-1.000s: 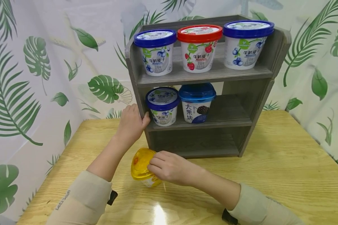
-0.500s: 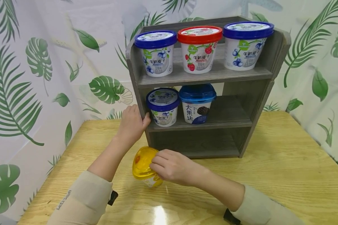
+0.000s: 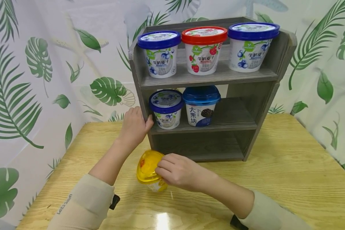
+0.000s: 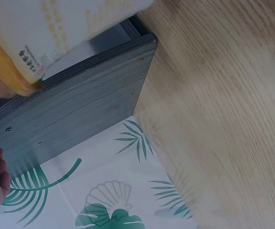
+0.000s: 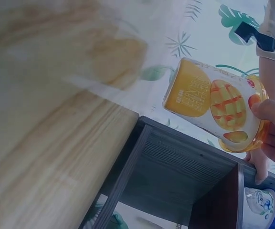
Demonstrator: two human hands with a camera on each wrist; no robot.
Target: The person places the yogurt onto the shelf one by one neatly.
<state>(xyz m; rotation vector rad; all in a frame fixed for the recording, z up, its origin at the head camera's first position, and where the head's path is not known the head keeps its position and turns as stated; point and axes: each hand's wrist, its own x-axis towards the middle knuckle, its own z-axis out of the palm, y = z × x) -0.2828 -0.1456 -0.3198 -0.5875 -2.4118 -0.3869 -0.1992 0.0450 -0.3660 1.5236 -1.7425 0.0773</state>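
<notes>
My right hand (image 3: 178, 171) holds a yellow-lidded fruit cup (image 3: 148, 167) by its lid rim, in front of the shelf's lower left corner. The cup leans, lid facing up and to the left; the right wrist view shows mango pictures on its side, with the thumb (image 5: 267, 109) on the lid's edge. My left hand (image 3: 134, 126) grips the left side panel of the grey wooden shelf (image 3: 238, 110), its thumb at the front edge. Only part of that hand shows in the left wrist view, beside the panel (image 4: 80, 107).
On the top tier stand two blue-lidded blueberry cups (image 3: 162, 60) (image 3: 248, 52) around a red-lidded strawberry cup (image 3: 202, 57). The middle tier carries another blueberry cup (image 3: 167, 118) and a blue-domed blackberry cup (image 3: 201, 111). Under the shelf is a wooden table (image 3: 290, 179), backed by leaf-patterned walls.
My right hand has moved slightly to the right with the yellow-lidded cup in its grasp. The left hand and the shelf stay as they were.
</notes>
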